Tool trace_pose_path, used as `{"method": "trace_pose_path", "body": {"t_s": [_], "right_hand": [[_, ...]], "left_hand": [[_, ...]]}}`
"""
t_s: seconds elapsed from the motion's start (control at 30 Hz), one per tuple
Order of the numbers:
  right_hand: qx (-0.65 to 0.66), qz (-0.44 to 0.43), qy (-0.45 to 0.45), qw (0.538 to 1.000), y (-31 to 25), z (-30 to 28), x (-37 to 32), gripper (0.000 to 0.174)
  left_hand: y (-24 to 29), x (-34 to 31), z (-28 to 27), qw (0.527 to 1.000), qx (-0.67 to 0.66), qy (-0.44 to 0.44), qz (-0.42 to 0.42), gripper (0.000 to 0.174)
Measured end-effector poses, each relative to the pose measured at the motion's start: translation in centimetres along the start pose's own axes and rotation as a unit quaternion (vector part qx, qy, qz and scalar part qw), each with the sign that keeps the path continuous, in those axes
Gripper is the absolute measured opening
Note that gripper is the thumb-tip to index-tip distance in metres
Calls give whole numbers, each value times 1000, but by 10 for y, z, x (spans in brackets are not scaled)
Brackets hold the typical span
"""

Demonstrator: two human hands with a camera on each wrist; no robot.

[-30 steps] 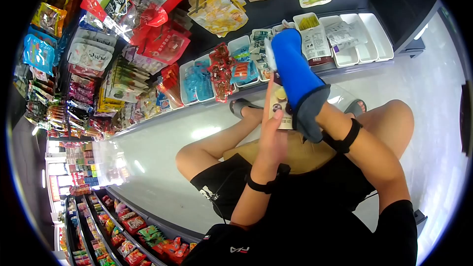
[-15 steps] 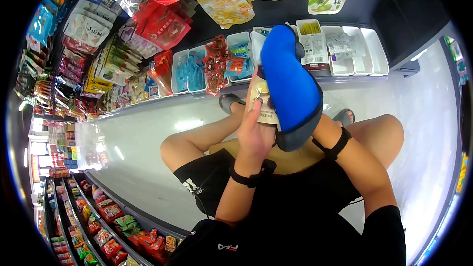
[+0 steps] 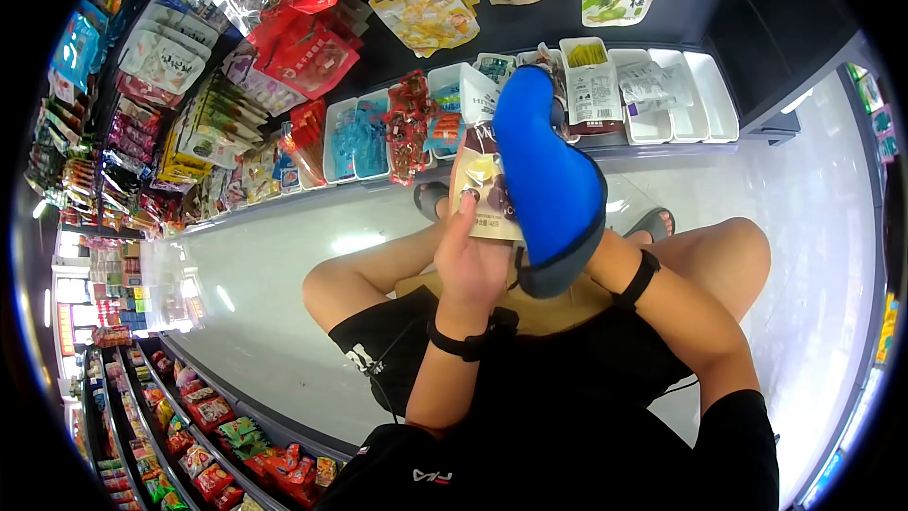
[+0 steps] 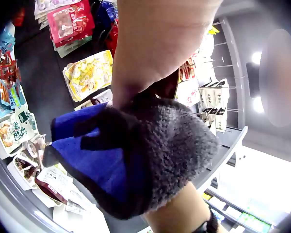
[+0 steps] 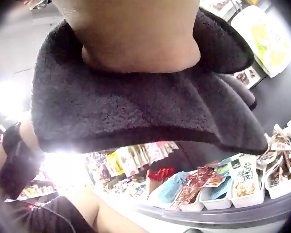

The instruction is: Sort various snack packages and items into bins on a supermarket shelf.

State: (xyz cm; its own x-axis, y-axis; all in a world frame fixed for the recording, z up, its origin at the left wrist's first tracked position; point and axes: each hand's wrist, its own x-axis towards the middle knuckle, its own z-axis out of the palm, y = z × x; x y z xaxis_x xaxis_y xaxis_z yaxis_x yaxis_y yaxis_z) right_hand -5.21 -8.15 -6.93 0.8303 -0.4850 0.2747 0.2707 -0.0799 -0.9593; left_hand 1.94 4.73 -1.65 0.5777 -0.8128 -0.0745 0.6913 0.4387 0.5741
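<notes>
My left hand (image 3: 471, 260) holds a beige and brown snack pouch (image 3: 482, 213) upright, with the thumb pressed on its front. Dark round sweets are printed on the pouch. A blue mitt with grey plush (image 3: 553, 180) covers my right hand, hiding its fingers. In the head view the mitt stretches upward and overlaps the pouch's right side. The left wrist view shows the mitt's grey plush (image 4: 179, 145) close below my left hand, with the blue part beside it. Plush cuff (image 5: 126, 107) surrounds my wrist in the right wrist view; I cannot tell how the covered fingers lie.
White bins (image 3: 709, 95) line the low shelf ahead, several with packed snacks. Hanging pouches (image 3: 430, 5) fill the rack above. A piece of brown cardboard (image 3: 567, 308) lies between the legs. Another snack shelf (image 3: 218, 397) runs at the lower left.
The left hand and pouch have moved left and show more of the pouch's front. The mitt has shifted left and lower, staying against the pouch's right side. The head view has shifted slightly.
</notes>
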Motion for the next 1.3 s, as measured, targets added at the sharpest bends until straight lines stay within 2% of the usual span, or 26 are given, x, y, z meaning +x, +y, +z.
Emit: {"method": "trace_pose_path", "body": {"t_s": [0.03, 0.07, 0.1, 0.17, 0.27, 0.3, 0.33, 0.4, 0.47, 0.57, 0.6, 0.63, 0.67, 0.7, 0.73, 0.77, 0.83, 0.87, 0.9, 0.97, 1.03, 1.07, 1.1, 1.17, 1.2, 1.3], "right_hand": [[-86, -72, -21, 993, -5, 3, -1, 47], [-72, -118, -23, 990, 13, 3, -3, 50], [-72, -118, -23, 990, 15, 3, -2, 50], [-1, -88, -38, 995, 20, 3, -2, 42], [126, -14, 5, 992, 2, -5, 20, 39], [204, 23, 27, 978, -9, -8, 25, 39], [293, 62, 49, 953, -20, -13, 29, 38], [419, 120, 78, 897, -37, -19, 43, 38], [457, 142, 89, 873, -39, -26, 59, 37], [526, 250, 90, 808, -23, -46, 77, 43], [558, 243, 29, 793, -17, -56, 73, 57], [557, 241, 31, 794, -9, -60, 67, 57], [373, 167, 110, 906, 0, -61, 58, 57], [168, 83, 182, 965, 8, -62, 49, 57], [-83, -15, 142, 986, 9, -68, 42, 57], [-83, -16, 140, 986, 11, -72, 37, 57], [-166, -106, 129, 972, 6, -77, 32, 53], [-127, -19, 139, 982, 55, -100, 25, 48], [-127, -19, 137, 982, 47, -94, 24, 48], [-230, -84, 89, 965, -8, -59, 20, 50], [-330, -147, 40, 932, -45, -32, 19, 52], [-294, -142, -8, 945, -29, -26, 21, 58], [-293, -140, -6, 946, -17, -21, 19, 58], [-267, -250, 24, 931, 0, -14, 10, 59], [-140, -167, -24, 976, 2, -19, 7, 61], [-139, -126, -39, 982, 5, -37, 15, 56]], "left_hand": [[-1, 0, -1, 1000, 7, 3, 1, 67], [-4, -1, 0, 994, 103, -16, 35, 75], [-6, -1, 3, 994, 103, -16, 35, 75], [-8, 0, 10, 982, 181, -8, 62, 63], [-3, -2, 13, 992, 128, -11, 19, 69], [-1, -2, 16, 995, 100, -16, 0, 71], [5, -3, 27, 997, 70, -35, -29, 90], [8, -6, 33, 994, 88, -51, -33, 89], [11, -5, 36, 991, 115, -64, -33, 89], [20, -6, 24, 992, 96, -61, -49, 94], [22, -5, 22, 995, 79, -54, -29, 95], [24, -7, 14, 997, 32, -32, -56, 89], [26, -8, 8, 997, 49, -15, -53, 86], [29, -8, 3, 997, 66, 4, -48, 82], [31, -7, -2, 996, 72, -13, -47, 78], [31, -6, -3, 996, 72, -12, -46, 78], [32, -5, -4, 995, 93, -19, -18, 76], [32, -5, -3, 995, 99, -17, -27, 82], [30, -4, -3, 995, 99, -16, -26, 82], [21, -2, -2, 985, 172, -1, -2, 90], [16, 0, 6, 984, 169, -51, -7, 96], [11, -3, 4, 985, 165, -42, -28, 97], [7, -4, 3, 985, 161, -32, -51, 98], [3, -6, 6, 983, 169, -28, -62, 98], [2, -7, 9, 982, 175, -23, -68, 97], [4, -6, 12, 974, 201, -75, -70, 95]]}}
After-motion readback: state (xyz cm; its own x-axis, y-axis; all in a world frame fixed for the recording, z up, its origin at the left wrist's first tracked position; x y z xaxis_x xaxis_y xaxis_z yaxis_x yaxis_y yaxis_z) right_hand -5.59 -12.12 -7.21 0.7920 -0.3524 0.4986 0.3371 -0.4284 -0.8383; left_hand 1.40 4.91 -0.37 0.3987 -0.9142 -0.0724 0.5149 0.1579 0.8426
